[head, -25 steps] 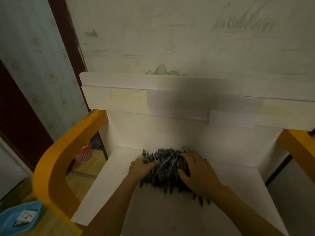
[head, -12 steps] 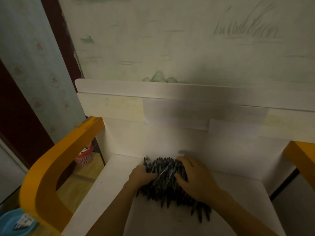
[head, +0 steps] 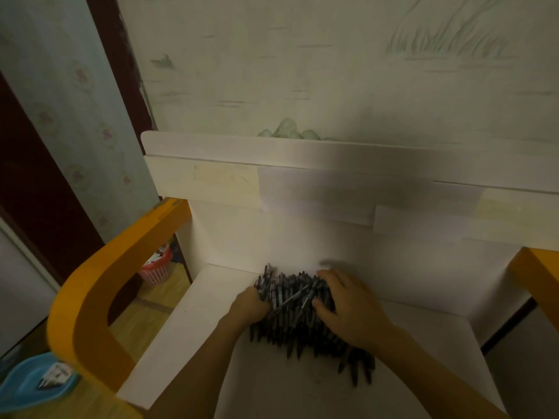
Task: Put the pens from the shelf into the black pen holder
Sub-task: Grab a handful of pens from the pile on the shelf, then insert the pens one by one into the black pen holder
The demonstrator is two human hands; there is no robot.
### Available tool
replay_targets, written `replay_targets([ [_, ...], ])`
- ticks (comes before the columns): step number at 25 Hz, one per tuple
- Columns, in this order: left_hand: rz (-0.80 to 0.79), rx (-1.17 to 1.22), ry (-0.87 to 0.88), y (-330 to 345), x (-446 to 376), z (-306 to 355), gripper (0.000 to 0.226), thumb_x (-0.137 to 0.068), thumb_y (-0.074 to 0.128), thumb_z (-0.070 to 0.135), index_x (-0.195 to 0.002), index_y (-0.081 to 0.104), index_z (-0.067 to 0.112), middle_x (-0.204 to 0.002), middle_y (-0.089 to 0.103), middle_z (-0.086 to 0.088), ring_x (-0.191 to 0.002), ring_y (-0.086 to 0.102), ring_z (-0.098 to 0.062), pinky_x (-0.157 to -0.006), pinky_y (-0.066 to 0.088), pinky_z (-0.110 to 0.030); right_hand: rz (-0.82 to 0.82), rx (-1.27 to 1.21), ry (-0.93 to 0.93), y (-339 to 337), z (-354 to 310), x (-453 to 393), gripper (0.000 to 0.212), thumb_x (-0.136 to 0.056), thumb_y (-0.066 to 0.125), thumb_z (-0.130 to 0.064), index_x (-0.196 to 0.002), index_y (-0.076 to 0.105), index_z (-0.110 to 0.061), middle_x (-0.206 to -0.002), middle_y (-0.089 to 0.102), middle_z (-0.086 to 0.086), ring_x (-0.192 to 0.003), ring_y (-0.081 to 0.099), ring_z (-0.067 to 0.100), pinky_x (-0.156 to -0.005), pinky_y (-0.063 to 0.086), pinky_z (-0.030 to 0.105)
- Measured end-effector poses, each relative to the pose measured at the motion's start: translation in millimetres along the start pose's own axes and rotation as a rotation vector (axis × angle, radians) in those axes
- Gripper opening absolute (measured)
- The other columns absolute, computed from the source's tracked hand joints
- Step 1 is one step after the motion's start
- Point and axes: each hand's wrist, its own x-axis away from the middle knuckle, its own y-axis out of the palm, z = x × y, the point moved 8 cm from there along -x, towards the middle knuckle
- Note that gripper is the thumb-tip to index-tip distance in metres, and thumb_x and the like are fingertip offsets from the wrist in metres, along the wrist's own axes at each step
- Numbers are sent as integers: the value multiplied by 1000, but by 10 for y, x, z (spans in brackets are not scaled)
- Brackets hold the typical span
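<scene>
The room is dim and yellowish. A broad soft shadow falls across the white shelf back (head: 348, 189). Wide-angle distortion bends the edges, and the whole view looks slightly soft and grainy.

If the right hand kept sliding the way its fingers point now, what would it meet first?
The right hand lies on the pile of pens, fingers pointing left and away. It would plough through more pens first, then probably meet the shelf's white back panel; depth is unclear.
</scene>
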Motion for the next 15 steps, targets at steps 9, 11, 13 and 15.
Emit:
replay_targets([
  [9, 38, 545, 96, -473, 434, 282, 4, -91, 56, 7, -94, 55, 11, -69, 56, -8, -54, 56, -20, -54, 49, -28, 75, -18, -18, -293, -256, 183, 62, -93, 38, -59, -147, 24, -32, -155, 29, -3, -140, 28, 19, -116, 26, 40],
  [11, -7, 625, 134, -517, 590, 418, 3, -91, 59, 11, -89, 58, 14, -68, 56, -5, -54, 54, -16, -53, 47, -26, 127, -17, -21, -497, -327, 277, 63, -94, 40, -57, -148, 25, -29, -154, 30, -3, -140, 28, 18, -116, 26, 38],
  [13, -68, 703, 182, -527, 740, 578, 14, -91, 59, 13, -77, 56, 15, -63, 54, -3, -50, 51, -13, -53, 45, -25, 204, -27, -12, -748, -367, 402, 62, -94, 44, -54, -147, 28, -28, -153, 32, -4, -140, 29, 17, -116, 25, 33],
  [15, -168, 800, 234, -495, 911, 810, 20, -91, 60, 15, -73, 52, 15, -62, 51, -2, -50, 49, -12, -52, 43, -25, 270, -34, 18, -1011, -353, 583, 62, -94, 46, -51, -148, 28, -27, -153, 31, -5, -139, 29, 14, -113, 22, 24],
])
